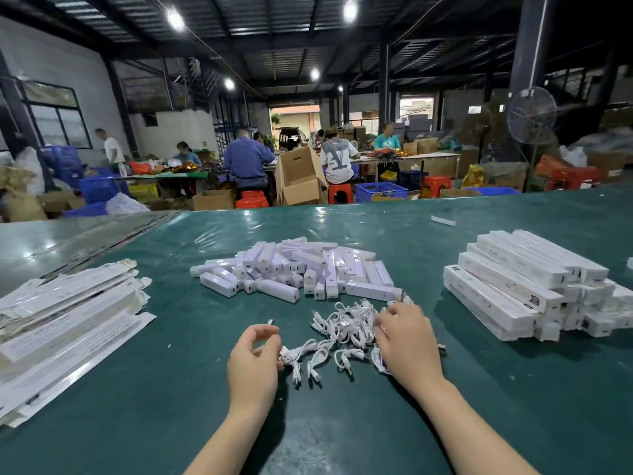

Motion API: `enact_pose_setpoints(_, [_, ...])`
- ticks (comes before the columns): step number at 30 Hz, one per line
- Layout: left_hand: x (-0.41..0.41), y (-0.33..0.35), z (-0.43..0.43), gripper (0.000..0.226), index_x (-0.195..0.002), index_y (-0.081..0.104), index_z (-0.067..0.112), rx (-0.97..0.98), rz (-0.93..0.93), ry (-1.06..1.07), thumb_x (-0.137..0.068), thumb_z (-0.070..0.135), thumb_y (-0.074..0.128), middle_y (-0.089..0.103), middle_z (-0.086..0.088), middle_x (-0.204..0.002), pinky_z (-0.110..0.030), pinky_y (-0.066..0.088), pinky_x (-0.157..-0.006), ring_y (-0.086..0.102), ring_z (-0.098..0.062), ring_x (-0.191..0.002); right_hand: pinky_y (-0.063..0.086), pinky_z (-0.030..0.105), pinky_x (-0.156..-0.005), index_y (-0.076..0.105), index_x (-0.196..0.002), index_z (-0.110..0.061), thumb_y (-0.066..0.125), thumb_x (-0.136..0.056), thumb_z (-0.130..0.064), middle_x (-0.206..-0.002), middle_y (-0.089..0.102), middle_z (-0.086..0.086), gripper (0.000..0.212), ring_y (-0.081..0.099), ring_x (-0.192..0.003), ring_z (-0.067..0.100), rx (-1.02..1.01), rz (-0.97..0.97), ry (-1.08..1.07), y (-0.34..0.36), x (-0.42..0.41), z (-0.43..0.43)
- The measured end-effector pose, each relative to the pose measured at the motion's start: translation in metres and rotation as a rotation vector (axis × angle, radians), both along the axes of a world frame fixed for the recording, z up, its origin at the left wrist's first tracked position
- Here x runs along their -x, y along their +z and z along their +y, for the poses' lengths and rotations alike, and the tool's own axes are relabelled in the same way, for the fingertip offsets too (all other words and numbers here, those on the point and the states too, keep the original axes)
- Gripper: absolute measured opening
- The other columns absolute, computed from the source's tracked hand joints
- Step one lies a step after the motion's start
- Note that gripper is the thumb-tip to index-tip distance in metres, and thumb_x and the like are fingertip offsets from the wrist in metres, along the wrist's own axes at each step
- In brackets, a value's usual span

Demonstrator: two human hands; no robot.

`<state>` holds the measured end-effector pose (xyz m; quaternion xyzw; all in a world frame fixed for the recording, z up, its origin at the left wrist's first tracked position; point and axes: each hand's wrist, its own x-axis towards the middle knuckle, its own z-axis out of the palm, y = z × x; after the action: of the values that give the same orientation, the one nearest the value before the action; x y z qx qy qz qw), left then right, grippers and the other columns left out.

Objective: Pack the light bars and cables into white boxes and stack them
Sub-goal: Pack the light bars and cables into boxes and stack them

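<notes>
Cables (342, 332) are heaped on the table (164, 406) between the hands, just before the light bars (294, 272). They are judged light, limp and prone to tangling, so are best taken at a plug. The bars are judged rigid, smooth and best gripped mid-length. Their long axes lie jumbled.

The left hand (253, 361) is loosely curled beside a plug; a pinch cannot be confirmed. The right hand (407, 341) rests palm-down on the heap, its grip hidden.
</notes>
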<state>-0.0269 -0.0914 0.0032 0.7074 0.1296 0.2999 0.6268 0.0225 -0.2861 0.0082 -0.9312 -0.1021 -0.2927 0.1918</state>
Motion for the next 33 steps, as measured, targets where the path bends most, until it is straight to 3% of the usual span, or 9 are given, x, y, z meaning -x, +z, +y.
enact_pose_setpoints(2, [0.000,0.003,0.013,0.028,-0.070,0.060,0.024,-0.263,0.012,0.012,-0.082,-0.001,0.059,0.061,0.008,-0.082,-0.012,0.040,-0.063,0.055,-0.009,-0.074,0.034,0.035,-0.082,0.071,-0.085,-0.011,0.061,-0.086,-0.017,-0.091,0.064,0.003,0.011,0.055,-0.098,0.028,-0.025,0.001,0.114,-0.006,0.004,0.010])
enact_pose_setpoints(5, [-0.005,0.007,0.049,0.024,-0.072,0.060,0.026,-0.571,0.085,0.080,-0.078,0.004,0.062,0.059,0.007,-0.094,-0.022,0.036,-0.079,0.052,-0.021,-0.098,0.037,0.036,-0.081,0.071,-0.089,-0.013,0.055,-0.086,-0.028,-0.092,0.066,0.003,0.023,0.057,-0.096,0.029,-0.121,-0.048,0.183,0.000,0.013,0.008])
enact_pose_setpoints(9, [-0.013,0.003,0.118,0.034,-0.114,0.058,0.021,-0.938,0.443,0.434,-0.080,0.023,0.063,0.044,-0.006,-0.137,-0.043,0.016,-0.107,0.023,-0.028,-0.133,0.036,0.044,-0.095,0.065,-0.115,-0.023,0.048,-0.080,-0.052,-0.119,0.060,0.006,0.049,0.052,-0.113,0.030,0.096,-0.017,0.389,0.007,0.023,0.012])
enact_pose_setpoints(12, [-0.008,0.003,0.166,0.061,-0.138,0.034,0.021,-0.904,0.831,0.583,-0.086,0.044,0.054,0.012,-0.017,-0.152,-0.055,0.006,-0.110,0.005,-0.039,-0.139,0.000,0.037,-0.113,0.039,-0.134,-0.047,0.042,-0.085,-0.062,-0.152,0.017,-0.008,0.052,0.003,-0.141,0.014,0.327,0.180,0.409,-0.005,0.016,0.018])
enact_pose_setpoints(17, [-0.003,0.008,0.192,0.064,-0.144,0.027,0.020,-0.832,1.093,0.604,-0.092,0.056,0.035,0.018,-0.027,-0.149,-0.040,0.022,-0.105,0.020,-0.040,-0.135,0.002,0.033,-0.111,0.039,-0.130,-0.051,0.035,-0.093,-0.049,-0.152,0.011,-0.015,0.037,-0.002,-0.140,0.013,0.325,0.168,0.304,-0.012,0.010,0.019])
enact_pose_setpoints(21, [-0.008,0.010,0.176,0.040,-0.134,0.040,0.029,-1.028,1.074,0.545,-0.096,0.032,0.027,0.040,-0.016,-0.141,-0.039,0.025,-0.100,0.034,-0.034,-0.126,0.005,0.033,-0.110,0.041,-0.130,-0.048,0.035,-0.094,-0.049,-0.149,0.018,-0.014,0.036,0.002,-0.140,0.013,0.339,0.183,0.275,-0.013,0.010,0.022])
enact_pose_setpoints(28, [-0.020,0.004,0.138,0.049,-0.142,0.029,0.031,-0.991,0.898,0.424,-0.093,0.027,0.033,0.038,-0.007,-0.142,-0.043,0.030,-0.098,0.027,-0.031,-0.128,0.019,0.039,-0.109,0.058,-0.120,-0.029,0.054,-0.089,-0.041,-0.139,0.041,0.002,0.034,0.026,-0.135,0.024,0.201,0.087,0.273,-0.008,0.017,0.023])
enact_pose_setpoints(30, [-0.021,0.001,0.130,0.046,-0.137,0.038,0.025,-1.025,0.786,0.464,-0.092,0.023,0.036,0.050,-0.005,-0.132,-0.038,0.030,-0.096,0.040,-0.026,-0.122,0.039,0.047,-0.095,0.070,-0.101,-0.017,0.067,-0.080,-0.028,-0.115,0.060,0.009,0.024,0.051,-0.115,0.034,0.077,-0.053,0.291,-0.003,0.020,0.025])
enact_pose_setpoints(33, [-0.020,0.004,0.104,0.045,-0.135,0.043,0.022,-0.950,0.482,0.506,-0.091,0.013,0.042,0.057,-0.007,-0.119,-0.040,0.022,-0.102,0.050,-0.026,-0.111,0.044,0.031,-0.082,0.072,-0.089,-0.010,0.068,-0.075,-0.019,-0.093,0.064,0.005,0.017,0.060,-0.089,0.022,-0.183,-0.175,0.379,0.001,0.026,0.030])
